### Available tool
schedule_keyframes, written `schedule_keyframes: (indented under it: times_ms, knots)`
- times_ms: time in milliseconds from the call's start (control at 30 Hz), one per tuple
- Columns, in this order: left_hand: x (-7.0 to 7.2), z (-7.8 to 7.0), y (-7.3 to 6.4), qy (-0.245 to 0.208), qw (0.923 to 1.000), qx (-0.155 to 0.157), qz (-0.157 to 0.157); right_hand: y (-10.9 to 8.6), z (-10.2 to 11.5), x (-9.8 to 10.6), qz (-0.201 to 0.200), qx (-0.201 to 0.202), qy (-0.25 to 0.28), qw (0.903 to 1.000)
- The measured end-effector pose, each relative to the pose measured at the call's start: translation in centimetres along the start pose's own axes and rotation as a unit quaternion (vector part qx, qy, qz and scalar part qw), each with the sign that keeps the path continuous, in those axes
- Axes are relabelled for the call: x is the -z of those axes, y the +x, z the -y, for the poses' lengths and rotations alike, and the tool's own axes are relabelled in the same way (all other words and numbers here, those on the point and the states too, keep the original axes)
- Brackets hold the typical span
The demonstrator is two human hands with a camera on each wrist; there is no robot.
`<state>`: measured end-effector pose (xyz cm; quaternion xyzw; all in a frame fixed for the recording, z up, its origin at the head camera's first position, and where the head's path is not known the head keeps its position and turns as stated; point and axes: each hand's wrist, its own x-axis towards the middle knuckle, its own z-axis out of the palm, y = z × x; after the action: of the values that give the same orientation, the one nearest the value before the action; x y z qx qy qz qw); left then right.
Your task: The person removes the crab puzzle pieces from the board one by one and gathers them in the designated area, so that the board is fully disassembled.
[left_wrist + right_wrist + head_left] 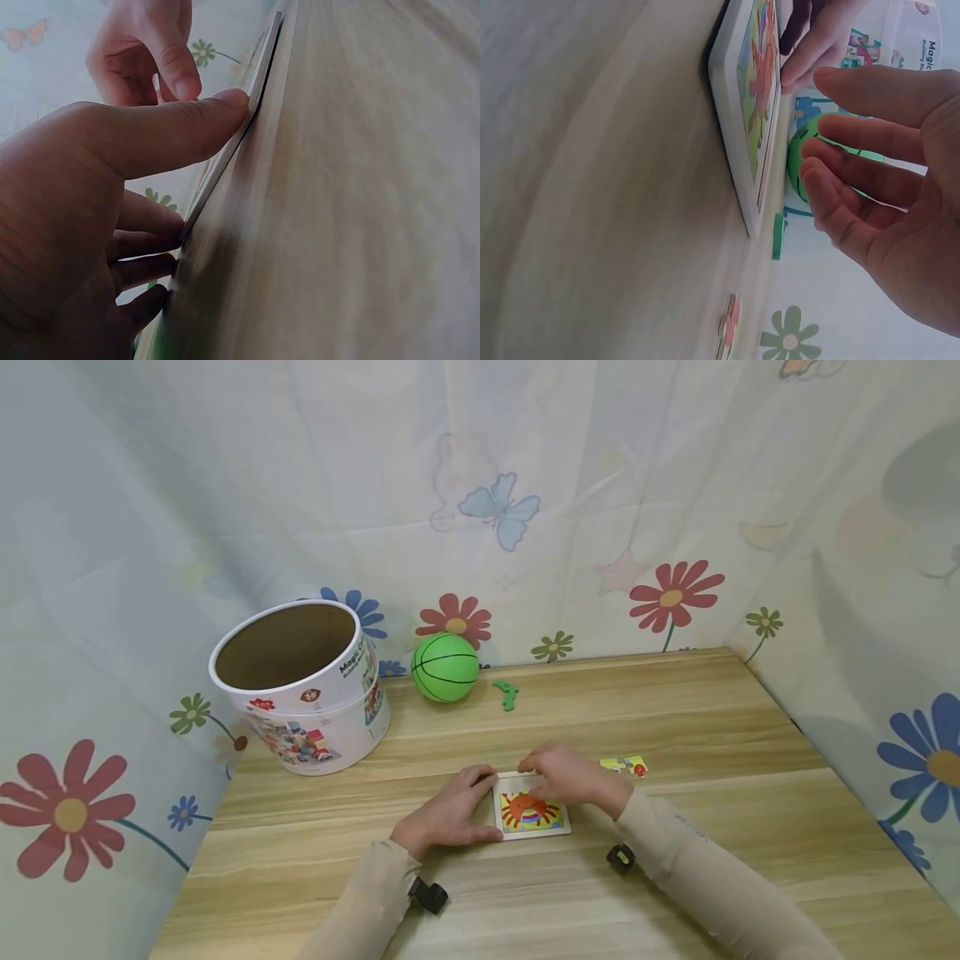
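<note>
A puzzle board [536,836] with a white rim lies on the table, bearing a red crab picture [525,811] on yellow. My left hand [453,810] holds it by the left side, thumb at the near corner and index finger at the far one. In the left wrist view the thumb [217,109] lies on the edge of the board [266,60]. Over the board's far right part hovers my right hand [576,774]. The right wrist view shows its fingers [870,139] loosely bent, with nothing between them, beside the board's rim [737,169].
Loose yellow puzzle pieces [637,766] lie right of the board, beyond the right hand. Farther back are a green piece [507,693], a green ball [446,667] and, at left, a large white tub [330,735]. A flowered curtain [570,577] hangs behind the table [712,718].
</note>
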<state>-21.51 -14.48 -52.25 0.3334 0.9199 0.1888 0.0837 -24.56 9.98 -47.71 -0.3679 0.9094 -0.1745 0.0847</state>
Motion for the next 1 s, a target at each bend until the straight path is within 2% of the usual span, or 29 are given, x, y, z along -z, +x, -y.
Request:
schedule_keyframes:
  times_ms: [200, 433, 800, 1000]
  knots:
    - [-0.1, 0.1, 0.1, 0.0, 1.0, -0.002, 0.001, 0.4, 0.5, -0.5, 0.003, 0.007, 0.004, 1.0]
    - [-0.3, 0.4, 0.3, 0.009, 0.9998, -0.013, -0.009, 0.9, 1.2, -0.9, -0.002, 0.049, -0.006, 0.9988]
    - [-0.4, 0.6, 0.3, 0.014, 0.9995, -0.023, -0.016, 1.1, 1.8, -1.4, 0.013, 0.044, -0.001, 0.999]
    - [-0.4, 0.5, 0.3, 0.011, 0.9996, -0.02, -0.014, 1.2, 2.0, -1.8, 0.016, 0.066, -0.01, 0.9976]
